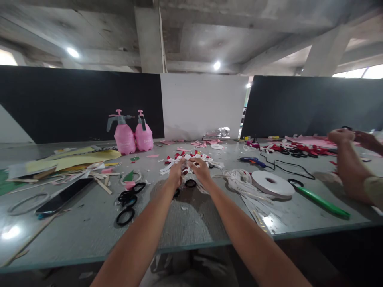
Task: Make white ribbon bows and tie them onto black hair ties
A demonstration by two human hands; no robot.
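Red-and-white fabric ribbon pile [171,162] is spread crosswise around and beyond the left hand [176,173] and right hand [201,170], neither clearly nearer. Hands are held close together; grip cannot be told.

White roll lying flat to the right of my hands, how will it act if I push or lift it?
Lying flat on its broad side, the white roll would probably slide rather than tip when pushed. Its round rim suggests it could roll if stood on edge. The white ribbon bunched beside it looks limp, so it might drag along.
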